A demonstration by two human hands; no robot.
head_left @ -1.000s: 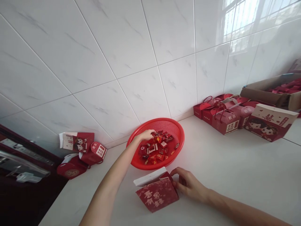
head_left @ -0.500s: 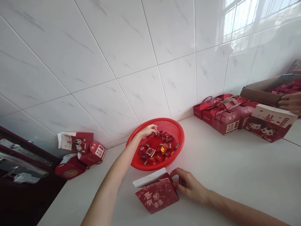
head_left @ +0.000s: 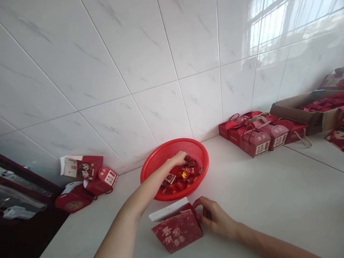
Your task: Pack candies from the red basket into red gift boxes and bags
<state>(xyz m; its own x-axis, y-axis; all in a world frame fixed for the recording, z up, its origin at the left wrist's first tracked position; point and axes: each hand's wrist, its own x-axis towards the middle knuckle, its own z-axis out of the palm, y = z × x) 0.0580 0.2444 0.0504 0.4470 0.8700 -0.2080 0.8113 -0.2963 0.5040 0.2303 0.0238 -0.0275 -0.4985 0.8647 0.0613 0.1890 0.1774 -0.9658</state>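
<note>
My left hand point(head_left: 179, 158) reaches into a red plastic colander point(head_left: 148, 171), its fingers bent down and closed at some wrapped candies point(head_left: 185, 174). Its fingertips are partly hidden, so how many candies they grip does not show. In front of the colander stands a small red candy box point(head_left: 177, 231) with pale lettering, its white-lined top flap raised and its top open. At the box's right side, my right hand point(head_left: 215, 216) pinches the side panel between thumb and fingers.
Several closed red and pink candy boxes point(head_left: 254, 141) stand at the wall on the right. Beyond them is a cardboard carton point(head_left: 298, 111) with red contents. More boxes point(head_left: 100, 181) are grouped at the counter's left end. A tiled wall point(head_left: 150, 114) backs the counter.
My left hand has moved right and lower inside the colander. My right hand keeps its hold on the box. At far right, another person's hand and a box have mostly left the view.
</note>
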